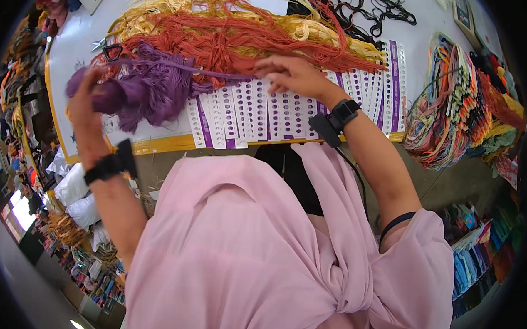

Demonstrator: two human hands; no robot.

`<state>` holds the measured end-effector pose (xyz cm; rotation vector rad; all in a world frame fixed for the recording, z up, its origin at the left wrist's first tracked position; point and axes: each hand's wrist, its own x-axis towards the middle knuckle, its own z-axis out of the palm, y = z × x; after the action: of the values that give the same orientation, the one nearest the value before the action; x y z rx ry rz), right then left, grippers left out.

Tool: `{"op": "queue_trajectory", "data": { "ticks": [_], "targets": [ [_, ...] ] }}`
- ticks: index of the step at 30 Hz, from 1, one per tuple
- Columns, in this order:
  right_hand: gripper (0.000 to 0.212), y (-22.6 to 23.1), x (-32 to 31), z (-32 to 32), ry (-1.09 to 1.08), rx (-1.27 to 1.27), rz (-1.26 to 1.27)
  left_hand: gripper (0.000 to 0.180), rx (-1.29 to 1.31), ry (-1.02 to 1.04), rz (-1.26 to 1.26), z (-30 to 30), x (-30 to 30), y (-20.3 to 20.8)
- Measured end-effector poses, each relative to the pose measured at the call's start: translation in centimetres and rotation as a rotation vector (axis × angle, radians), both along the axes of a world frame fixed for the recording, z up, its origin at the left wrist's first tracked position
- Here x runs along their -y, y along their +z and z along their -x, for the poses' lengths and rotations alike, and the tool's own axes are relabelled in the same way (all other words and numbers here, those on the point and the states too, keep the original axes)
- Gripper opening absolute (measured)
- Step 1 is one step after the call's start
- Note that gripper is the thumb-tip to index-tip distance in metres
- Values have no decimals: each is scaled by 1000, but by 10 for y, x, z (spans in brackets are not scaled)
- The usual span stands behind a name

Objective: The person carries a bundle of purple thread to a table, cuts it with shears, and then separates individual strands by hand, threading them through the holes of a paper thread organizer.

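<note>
Table (114, 17) under the fingers is white. Left hand (87, 101) holds purple yarn (161, 92); right hand (299, 78), I can't tell. Bright cloth (468, 267) sits well off to their right.

"How many hands do you have over the desk (75, 36)?"
"You have two: left hand (85, 101) at ten o'clock, right hand (299, 77) at twelve."
"Yarn?"
"One purple heap (161, 86) at ten, one multicoloured bundle (451, 105) at two."
"Your punched cards (260, 111)?"
"Over a dozen; overlaps hide the exact number."

Table (420, 51) room is found between cards (295, 113) and bundle (451, 105); passage is blocked leftward by purple yarn (155, 86), beyond by red yarn (219, 45).
</note>
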<state>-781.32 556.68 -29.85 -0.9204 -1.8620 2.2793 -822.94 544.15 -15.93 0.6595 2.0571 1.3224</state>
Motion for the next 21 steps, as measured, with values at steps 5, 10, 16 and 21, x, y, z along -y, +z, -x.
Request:
{"op": "queue_trajectory", "data": {
  "ticks": [5,10,16,21],
  "targets": [
    [54,14,0,9,89,-72,14,29,1106,-257,27,-173,2,-70],
    [38,10,8,12,-77,-112,-13,35,1307,-43,-34,-209,2,-118],
    [18,23,56,43,-426,-13,181,38,1312,-183,-2,-211,8,-110],
    [13,26,56,32,-475,-72,479,39,1271,-93,-23,-220,10,-108]
  ]
}}
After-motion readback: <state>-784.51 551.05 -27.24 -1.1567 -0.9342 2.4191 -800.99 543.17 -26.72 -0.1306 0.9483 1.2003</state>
